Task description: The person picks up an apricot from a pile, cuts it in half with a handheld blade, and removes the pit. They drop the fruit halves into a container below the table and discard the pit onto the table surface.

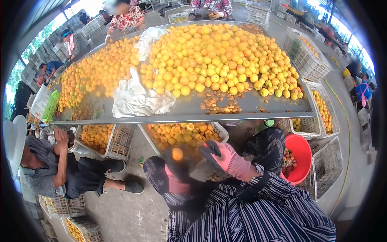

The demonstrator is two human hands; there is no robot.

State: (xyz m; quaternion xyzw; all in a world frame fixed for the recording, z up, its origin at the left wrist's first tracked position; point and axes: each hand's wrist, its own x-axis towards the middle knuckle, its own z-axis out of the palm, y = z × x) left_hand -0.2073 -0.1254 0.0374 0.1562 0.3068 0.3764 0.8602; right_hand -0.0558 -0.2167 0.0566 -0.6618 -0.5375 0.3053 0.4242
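Note:
My left hand, in a dark and pink glove and smeared by motion, holds an orange apricot at its fingertips. Close by on the right is my right hand, in a pink glove with dark fingers. Its fingers are curled together, and whatever they hold is hidden. Just beyond both hands, below the table edge, stands a crate of apricots, several of them split open. Whole apricots are heaped on the metal table above.
White cloths and loose brown pits lie on the table. A red bucket with pit-like scraps stands right of my knees, beside an empty crate. A person in a hat sits at left; other people work across the table.

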